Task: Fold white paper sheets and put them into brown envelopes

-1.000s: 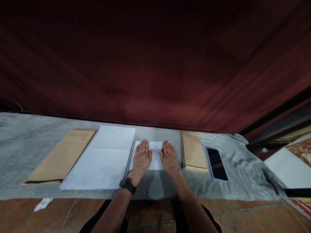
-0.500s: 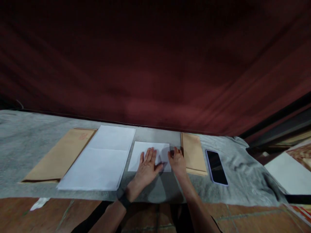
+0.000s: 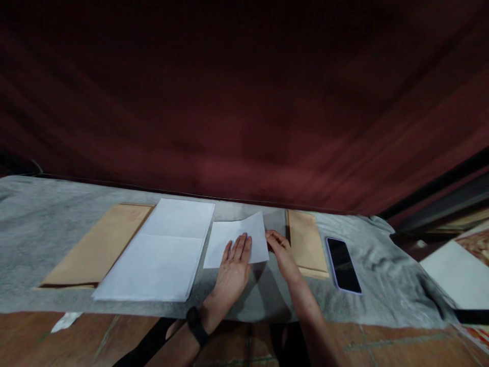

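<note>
A folded sheet of white paper (image 3: 225, 234) lies in front of me on the grey cloth. My left hand (image 3: 235, 260) rests flat on its lower middle, fingers stretched out. At the sheet's right edge, my right hand (image 3: 279, 250) pinches the paper with thumb and fingers, and that side is lifted off the cloth. Left of the sheet is a stack of larger white paper (image 3: 168, 244) with a crease across it. Close to my right hand lies a brown paper envelope (image 3: 306, 242).
Farther left lies a larger brown envelope (image 3: 99, 244). A phone (image 3: 344, 266) in a purple case sits at the right on the grey cloth (image 3: 393, 285). A dark red curtain (image 3: 237, 127) hangs behind, and a white board (image 3: 454, 270) stands at far right.
The right side of the folded sheet has risen off the cloth, held by my right hand. My left hand has shifted slightly right and its thumb has drawn in.
</note>
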The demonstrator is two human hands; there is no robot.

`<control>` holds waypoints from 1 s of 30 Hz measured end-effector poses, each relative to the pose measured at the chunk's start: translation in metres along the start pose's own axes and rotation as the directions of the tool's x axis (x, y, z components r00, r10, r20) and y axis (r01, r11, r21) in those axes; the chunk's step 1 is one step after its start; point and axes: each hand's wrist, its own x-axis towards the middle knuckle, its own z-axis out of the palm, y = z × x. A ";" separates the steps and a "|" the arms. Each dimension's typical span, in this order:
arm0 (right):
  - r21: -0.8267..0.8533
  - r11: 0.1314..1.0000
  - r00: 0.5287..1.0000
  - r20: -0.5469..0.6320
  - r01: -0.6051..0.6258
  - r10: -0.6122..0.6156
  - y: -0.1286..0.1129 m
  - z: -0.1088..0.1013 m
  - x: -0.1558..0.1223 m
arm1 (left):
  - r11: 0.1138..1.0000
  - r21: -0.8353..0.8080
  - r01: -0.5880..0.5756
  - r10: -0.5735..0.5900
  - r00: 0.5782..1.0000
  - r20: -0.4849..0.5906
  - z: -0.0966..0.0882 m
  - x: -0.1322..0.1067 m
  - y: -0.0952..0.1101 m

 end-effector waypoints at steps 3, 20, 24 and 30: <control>0.278 0.959 0.999 0.022 -0.046 0.041 -0.004 0.000 -0.002 | 0.910 -0.373 0.181 -0.230 0.969 -0.091 -0.016 0.007 0.001; 0.417 0.862 0.956 0.181 -0.289 0.232 0.005 0.037 -0.024 | -0.040 -0.995 0.090 -0.691 0.717 0.093 -0.044 0.024 -0.013; 0.184 0.977 0.994 0.018 -0.111 0.110 0.016 0.018 -0.011 | 0.037 -0.982 0.185 -0.729 0.677 0.100 -0.059 0.019 -0.022; -0.192 0.980 0.997 -0.069 -0.043 0.030 0.028 -0.010 -0.006 | 0.429 -0.790 0.439 -0.663 0.747 0.056 -0.062 0.005 -0.059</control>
